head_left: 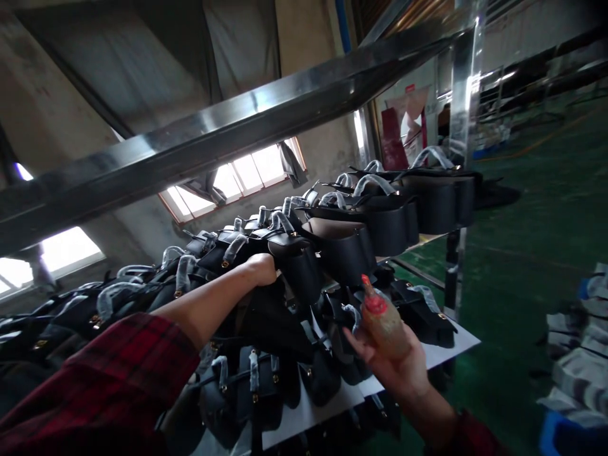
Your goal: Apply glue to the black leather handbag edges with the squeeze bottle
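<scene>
Black leather handbag (299, 263) on the upper rack tier sits under the left hand (261, 267), fingers curled over its top edge, while the right hand (396, 364) clasps a small brown squeeze bottle with a red nozzle (382, 320) just beside the lower bags. Packed tight like this, a tug could drag neighbouring bags with wrapped handles (384, 215) off the white shelf board (456, 345), or the nozzle could smear them; the steel rack bar (237, 136) crowds overhead.

Black bag and squeeze bottle at the rack

The black bag (297, 263), flap shut and upright, sits in the upper row of the rack (456, 272), gripped at its left edge. The squeeze bottle (382, 320), brownish with a red nozzle tilted up-left, lies in a palm below the bag, right of it.
</scene>
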`<state>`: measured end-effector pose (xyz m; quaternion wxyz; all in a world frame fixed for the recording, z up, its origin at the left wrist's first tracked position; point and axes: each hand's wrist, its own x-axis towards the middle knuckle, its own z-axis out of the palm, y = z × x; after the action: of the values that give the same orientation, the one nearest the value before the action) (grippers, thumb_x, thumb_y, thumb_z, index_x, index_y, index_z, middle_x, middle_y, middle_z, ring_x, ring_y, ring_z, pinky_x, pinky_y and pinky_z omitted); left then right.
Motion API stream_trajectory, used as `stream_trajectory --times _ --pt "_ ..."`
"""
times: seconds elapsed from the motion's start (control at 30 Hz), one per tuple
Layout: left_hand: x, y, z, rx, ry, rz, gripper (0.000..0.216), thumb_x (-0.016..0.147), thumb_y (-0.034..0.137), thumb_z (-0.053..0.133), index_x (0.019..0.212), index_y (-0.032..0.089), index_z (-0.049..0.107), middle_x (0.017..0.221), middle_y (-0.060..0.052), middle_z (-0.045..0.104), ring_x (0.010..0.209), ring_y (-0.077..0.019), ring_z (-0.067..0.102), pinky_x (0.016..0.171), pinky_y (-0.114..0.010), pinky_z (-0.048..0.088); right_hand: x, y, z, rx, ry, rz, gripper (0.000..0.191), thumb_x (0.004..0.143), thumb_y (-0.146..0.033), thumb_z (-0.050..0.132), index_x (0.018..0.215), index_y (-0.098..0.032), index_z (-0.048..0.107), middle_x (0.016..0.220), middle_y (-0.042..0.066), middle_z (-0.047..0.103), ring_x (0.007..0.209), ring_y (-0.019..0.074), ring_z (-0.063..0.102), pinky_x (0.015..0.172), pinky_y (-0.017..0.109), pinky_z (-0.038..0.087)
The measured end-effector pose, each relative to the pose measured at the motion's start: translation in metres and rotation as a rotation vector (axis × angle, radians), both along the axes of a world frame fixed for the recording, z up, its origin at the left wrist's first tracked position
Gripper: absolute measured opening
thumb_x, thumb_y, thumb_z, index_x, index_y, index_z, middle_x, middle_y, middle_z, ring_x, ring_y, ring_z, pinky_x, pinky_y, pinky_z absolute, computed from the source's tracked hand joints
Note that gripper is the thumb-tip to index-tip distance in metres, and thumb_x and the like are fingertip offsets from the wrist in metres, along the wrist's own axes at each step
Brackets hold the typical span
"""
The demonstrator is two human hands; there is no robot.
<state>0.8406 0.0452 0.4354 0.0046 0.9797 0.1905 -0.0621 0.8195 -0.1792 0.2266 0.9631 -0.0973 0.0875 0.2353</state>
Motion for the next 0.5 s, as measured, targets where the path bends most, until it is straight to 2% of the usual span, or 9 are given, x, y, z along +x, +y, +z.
stream_trajectory --times 0.03,0.1,0.17,0.23,0.37,0.5 --pt "-0.004 -0.001 0.0 0.053 0.021 0.003 0.018 0.086 0.03 0.066 0.096 0.015 0.065 0.105 -0.007 0.066 0.101 -0.0231 0.062 0.09 -0.044 0.05 0.003 0.012 0.019 0.064 -0.066 0.056 0.028 0.08 -0.044 0.053 0.088 -0.026 0.072 0.077 0.003 0.074 0.062 0.0203 0.064 0.079 0.05 0.057" --pt "-0.012 -0.002 0.0 0.124 0.027 -0.006 0.019 0.086 0.03 0.066 0.097 0.014 0.065 0.105 -0.01 0.067 0.102 -0.0237 0.062 0.09 -0.042 0.05 0.01 0.037 0.052 0.164 -0.202 0.156 0.029 0.083 -0.043 0.05 0.091 -0.025 0.072 0.077 0.002 0.074 0.063 0.0203 0.064 0.089 0.058 0.052" --pt "-0.02 -0.004 -0.001 0.163 0.014 -0.017 0.022 0.085 0.027 0.065 0.1 0.011 0.066 0.106 -0.014 0.067 0.104 -0.0248 0.063 0.089 -0.039 0.049 0.018 0.062 0.076 0.21 -0.322 0.223 0.03 0.085 -0.042 0.049 0.093 -0.023 0.071 0.083 0.004 0.075 0.071 0.0216 0.067 0.093 0.059 0.049" --pt "-0.029 -0.004 -0.002 0.183 -0.004 -0.025 0.026 0.083 0.022 0.064 0.105 0.01 0.066 0.109 -0.018 0.068 0.106 -0.0266 0.063 0.088 -0.036 0.049 0.026 0.086 0.09 0.219 -0.405 0.263 0.03 0.086 -0.042 0.05 0.091 -0.021 0.071 0.087 0.005 0.076 0.08 0.0232 0.069 0.091 0.055 0.051" --pt "-0.045 -0.005 -0.005 0.203 -0.043 -0.037 0.033 0.081 0.017 0.06 0.112 0.011 0.067 0.112 -0.018 0.068 0.107 -0.0293 0.063 0.087 -0.032 0.049 0.046 0.131 0.094 0.198 -0.499 0.228 0.027 0.083 -0.038 0.057 0.089 -0.016 0.072 0.091 0.007 0.076 0.089 0.0243 0.071 0.086 0.041 0.055" --pt "-0.044 -0.011 -0.009 0.227 -0.044 -0.053 0.031 0.084 0.021 0.059 0.112 0.009 0.066 0.111 -0.018 0.068 0.108 -0.0288 0.063 0.09 -0.035 0.049 0.067 0.15 0.085 0.149 -0.477 0.039 0.021 0.077 -0.033 0.067 0.086 -0.014 0.07 0.085 0.005 0.076 0.084 0.0217 0.072 0.078 0.033 0.057"
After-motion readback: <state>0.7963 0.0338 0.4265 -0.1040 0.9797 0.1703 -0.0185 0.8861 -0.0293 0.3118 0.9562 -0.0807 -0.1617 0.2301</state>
